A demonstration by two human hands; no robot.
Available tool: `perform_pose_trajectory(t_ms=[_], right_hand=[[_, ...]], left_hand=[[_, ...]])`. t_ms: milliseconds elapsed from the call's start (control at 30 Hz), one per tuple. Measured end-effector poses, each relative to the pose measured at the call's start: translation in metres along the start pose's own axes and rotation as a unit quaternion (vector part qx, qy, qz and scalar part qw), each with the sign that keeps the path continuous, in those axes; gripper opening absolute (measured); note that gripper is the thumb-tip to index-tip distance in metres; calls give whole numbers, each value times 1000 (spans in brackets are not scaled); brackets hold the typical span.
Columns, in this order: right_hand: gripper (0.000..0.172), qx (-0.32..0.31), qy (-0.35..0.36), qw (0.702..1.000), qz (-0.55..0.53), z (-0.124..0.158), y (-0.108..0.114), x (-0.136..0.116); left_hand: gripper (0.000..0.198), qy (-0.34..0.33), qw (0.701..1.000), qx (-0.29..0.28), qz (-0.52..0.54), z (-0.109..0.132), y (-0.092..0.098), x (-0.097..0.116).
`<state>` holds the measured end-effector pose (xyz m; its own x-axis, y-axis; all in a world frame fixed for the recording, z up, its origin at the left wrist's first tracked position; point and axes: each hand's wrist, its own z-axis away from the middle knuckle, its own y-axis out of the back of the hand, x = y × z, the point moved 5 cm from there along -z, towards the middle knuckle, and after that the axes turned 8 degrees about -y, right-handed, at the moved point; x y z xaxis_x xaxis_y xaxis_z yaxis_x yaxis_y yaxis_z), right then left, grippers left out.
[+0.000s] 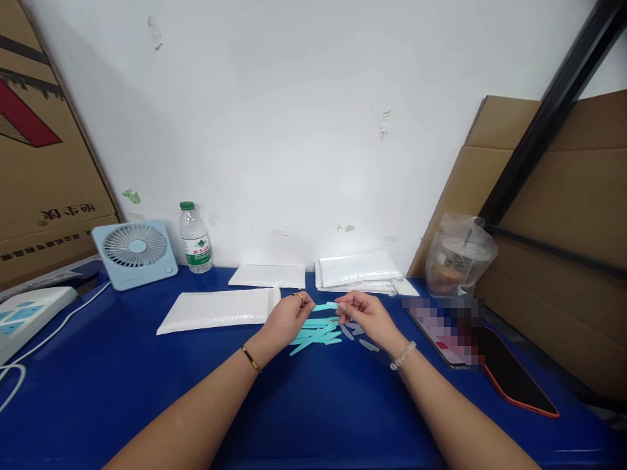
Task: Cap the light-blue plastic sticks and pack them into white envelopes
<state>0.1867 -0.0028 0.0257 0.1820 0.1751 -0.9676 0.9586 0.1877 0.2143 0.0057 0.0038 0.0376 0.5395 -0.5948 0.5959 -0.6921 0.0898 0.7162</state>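
Between my two hands is a slim turquoise eyebrow razor [325,306], held level over the table. My left hand [289,318] pinches its left end between thumb and fingers. At the other end, my right hand [365,316] grips it with thumb and forefinger; the fingertips partly cover that end. Below lies a loose pile of turquoise razors [316,335], pointing various ways and partly behind my left hand. Several small clear plastic caps [368,344] are scattered beside the pile, under my right hand.
White padded mailers [215,309] lie left and at the back [360,267] of the blue table [313,418]. A fan [136,254], a water bottle [194,241] and a power strip [29,313] stand left. Right are a bagged drink cup [458,261] and a phone [516,372].
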Motion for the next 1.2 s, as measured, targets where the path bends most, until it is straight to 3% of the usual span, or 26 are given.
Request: perform_pose_trajectory(t_ms=[100,200,333,467,567,733,933,1033,1200], right_hand=[[31,5,-1,1000,16,-2,2,3],[31,42,-9,994,98,-7,13,10],[23,114,12,952,282,-13,41,17],[19,68,-16,936,345,-17,55,32],[18,31,-33,942,331,-16,55,40],[14,19,-59,947,316,-12,53,44],[16,28,-71,967,242,-11,56,44],[20,39,-59,983,171,-11,57,39],[25,30,-46,995,78,-9,52,29]], left_hand=[[26,-19,1000,-16,17,-3,-1,-1],[23,-5,1000,-14,-7,-9,-5,-14],[21,13,996,-38,-77,-16,-17,-34],[24,-6,991,-45,-122,-15,-24,-32],[27,-36,988,-53,-143,-10,-26,-18],[15,-38,984,-133,-116,3,-34,-3],[32,-17,986,-158,-40,9,-27,-3],[29,-31,981,-188,-21,10,-28,-2],[22,18,982,-185,-25,8,-32,-9]])
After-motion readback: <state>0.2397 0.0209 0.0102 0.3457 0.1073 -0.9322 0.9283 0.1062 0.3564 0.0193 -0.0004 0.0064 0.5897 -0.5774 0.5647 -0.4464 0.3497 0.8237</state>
